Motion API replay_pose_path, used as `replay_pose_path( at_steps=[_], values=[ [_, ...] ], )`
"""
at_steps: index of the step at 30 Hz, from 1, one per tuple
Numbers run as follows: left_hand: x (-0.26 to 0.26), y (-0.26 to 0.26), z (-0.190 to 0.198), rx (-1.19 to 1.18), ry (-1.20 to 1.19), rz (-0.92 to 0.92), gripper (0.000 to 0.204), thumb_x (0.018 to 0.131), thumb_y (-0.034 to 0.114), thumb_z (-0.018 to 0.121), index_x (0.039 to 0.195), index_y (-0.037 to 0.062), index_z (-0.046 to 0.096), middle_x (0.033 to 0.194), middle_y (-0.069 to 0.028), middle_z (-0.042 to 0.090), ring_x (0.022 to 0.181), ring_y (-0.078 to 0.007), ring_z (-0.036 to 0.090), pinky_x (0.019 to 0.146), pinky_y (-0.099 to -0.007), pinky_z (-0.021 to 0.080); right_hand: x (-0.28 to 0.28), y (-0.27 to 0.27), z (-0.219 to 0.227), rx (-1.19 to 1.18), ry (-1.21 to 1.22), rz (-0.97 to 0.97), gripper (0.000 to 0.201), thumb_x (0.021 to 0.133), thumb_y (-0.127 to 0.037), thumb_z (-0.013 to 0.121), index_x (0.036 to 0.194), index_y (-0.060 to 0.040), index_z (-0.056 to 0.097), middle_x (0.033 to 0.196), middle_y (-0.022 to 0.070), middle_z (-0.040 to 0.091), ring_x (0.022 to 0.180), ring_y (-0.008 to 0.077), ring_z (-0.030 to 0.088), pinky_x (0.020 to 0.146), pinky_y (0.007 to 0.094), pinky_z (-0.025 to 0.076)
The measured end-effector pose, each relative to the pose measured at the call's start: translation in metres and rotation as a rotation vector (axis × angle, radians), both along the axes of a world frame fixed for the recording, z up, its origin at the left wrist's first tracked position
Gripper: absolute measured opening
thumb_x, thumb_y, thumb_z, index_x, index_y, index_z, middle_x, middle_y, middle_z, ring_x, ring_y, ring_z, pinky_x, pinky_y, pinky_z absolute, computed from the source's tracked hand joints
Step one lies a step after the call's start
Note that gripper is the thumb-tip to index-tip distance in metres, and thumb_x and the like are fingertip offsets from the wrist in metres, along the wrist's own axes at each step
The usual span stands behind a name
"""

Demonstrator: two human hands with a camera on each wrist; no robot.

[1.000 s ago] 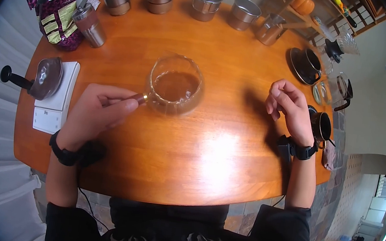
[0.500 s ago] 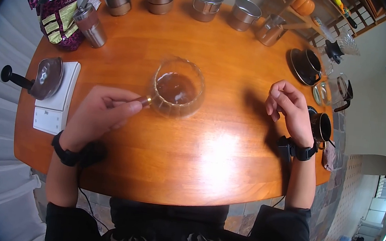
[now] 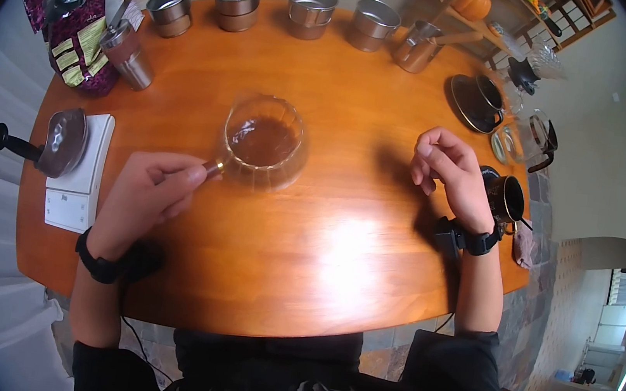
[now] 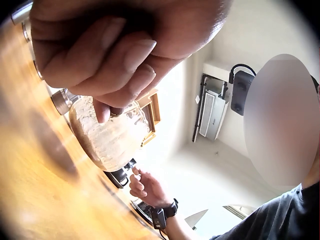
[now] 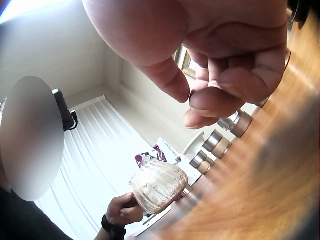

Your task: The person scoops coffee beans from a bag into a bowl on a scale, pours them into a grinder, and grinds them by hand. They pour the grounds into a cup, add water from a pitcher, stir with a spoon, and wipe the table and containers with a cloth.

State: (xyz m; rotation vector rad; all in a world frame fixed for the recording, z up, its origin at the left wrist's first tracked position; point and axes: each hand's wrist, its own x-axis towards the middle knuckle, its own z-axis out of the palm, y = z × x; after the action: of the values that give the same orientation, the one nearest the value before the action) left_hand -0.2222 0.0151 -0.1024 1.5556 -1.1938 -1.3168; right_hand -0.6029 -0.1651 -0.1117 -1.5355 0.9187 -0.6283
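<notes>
A ribbed clear glass coffee server (image 3: 302, 146) with brown liquid in it is held by its short brown handle (image 3: 214, 168) in my left hand (image 3: 153, 195). The thumb and fingers pinch that handle. Seen from the right wrist, the server (image 5: 159, 186) is tilted and hangs close over the wooden table; its glass is blurred in the head view. My right hand (image 3: 452, 173) hovers at the right with nothing in it, fingers loosely curled. Beside its wrist stands a black cup (image 3: 506, 197).
Several metal cups (image 3: 310, 15) line the far edge, with a metal pitcher (image 3: 417, 48) at their right. A hand grinder (image 3: 130, 60) and a purple bag (image 3: 86, 35) stand far left. On the left, a white scale (image 3: 70, 209) bears a dark, black-handled vessel (image 3: 65, 143).
The server has shifted slightly in my left hand, and the liquid's surface has moved inside it. The whole head view has slid a little left and down. My right hand keeps its pose.
</notes>
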Motion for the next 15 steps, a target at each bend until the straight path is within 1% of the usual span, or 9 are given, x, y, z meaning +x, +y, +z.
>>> replay_pose_path(
  at_steps=[1,4,7,8,10,12,14,15],
  values=[
    [-0.001,0.0,0.0,0.003,0.005,0.002,0.036,0.108,0.025,0.053,0.113,-0.005,0.072,0.059,0.0058,0.047,0.05,-0.001,0.036,0.048,-0.0199,0.027,0.001,0.001,0.001,0.012,-0.016,-0.004,0.016,0.105,-0.02,0.06,0.1,-0.0054,0.062,0.074,0.0029,0.065,0.059,0.0069,0.055,0.055,0.0216,0.041],
    [-0.007,0.003,0.001,0.006,0.047,0.025,0.038,0.109,0.027,0.05,0.113,-0.0041,0.072,0.059,0.0053,0.047,0.05,-0.0015,0.036,0.048,-0.0203,0.026,0.005,0.008,0.008,0.018,0.027,0.001,0.019,0.105,-0.021,0.062,0.095,-0.0049,0.065,0.07,0.0021,0.064,0.057,0.005,0.054,0.051,0.0205,0.039],
    [-0.011,0.005,0.0,-0.004,0.088,0.054,0.04,0.11,0.028,0.047,0.114,-0.0037,0.071,0.06,0.0044,0.047,0.05,-0.0024,0.037,0.048,-0.0208,0.027,0.014,0.027,0.023,0.157,0.125,0.088,0.031,0.105,-0.028,0.066,0.086,-0.0044,0.07,0.065,0.0005,0.065,0.051,0.0025,0.052,0.047,0.019,0.036],
    [-0.012,0.005,0.0,-0.008,0.099,0.066,0.04,0.111,0.028,0.046,0.114,-0.0036,0.071,0.06,0.0041,0.047,0.05,-0.0027,0.037,0.048,-0.021,0.027,0.021,0.035,0.028,0.176,0.158,0.146,0.031,0.105,-0.03,0.067,0.092,-0.0021,0.072,0.067,0.0016,0.068,0.053,0.0035,0.054,0.049,0.0195,0.039],
    [-0.014,0.004,-0.002,-0.01,0.133,0.068,0.041,0.112,0.029,0.046,0.116,-0.0033,0.07,0.061,0.0036,0.047,0.051,-0.0033,0.037,0.048,-0.021,0.028,0.047,0.057,0.031,0.191,0.117,0.23,0.033,0.105,-0.032,0.067,0.1,-0.0002,0.075,0.071,0.0019,0.07,0.057,0.006,0.058,0.055,0.0207,0.045],
    [-0.018,0.004,-0.006,-0.029,0.16,0.075,0.041,0.112,0.03,0.045,0.117,-0.003,0.069,0.062,0.003,0.047,0.051,-0.0037,0.038,0.049,-0.0211,0.029,0.071,0.074,0.019,0.208,0.019,0.367,0.039,0.106,-0.037,0.065,0.109,0.0008,0.075,0.081,0.003,0.074,0.067,0.0082,0.063,0.064,0.0221,0.05],
    [-0.021,0.005,-0.012,-0.06,0.174,0.082,0.042,0.113,0.031,0.044,0.118,-0.0026,0.068,0.063,0.0024,0.048,0.052,-0.0038,0.038,0.049,-0.0212,0.029,0.098,0.09,0.021,0.265,0.072,0.43,0.045,0.107,-0.043,0.062,0.112,0.0009,0.073,0.092,0.0043,0.074,0.077,0.0092,0.066,0.067,0.0223,0.052],
    [-0.021,0.006,-0.013,-0.066,0.179,0.074,0.041,0.113,0.031,0.044,0.118,-0.002,0.067,0.065,0.0024,0.049,0.052,-0.0038,0.039,0.049,-0.021,0.03,0.111,0.094,0.019,0.265,0.079,0.47,0.051,0.107,-0.048,0.058,0.114,0.0007,0.072,0.097,0.0048,0.073,0.083,0.0105,0.067,0.069,0.0237,0.053]
  ],
)
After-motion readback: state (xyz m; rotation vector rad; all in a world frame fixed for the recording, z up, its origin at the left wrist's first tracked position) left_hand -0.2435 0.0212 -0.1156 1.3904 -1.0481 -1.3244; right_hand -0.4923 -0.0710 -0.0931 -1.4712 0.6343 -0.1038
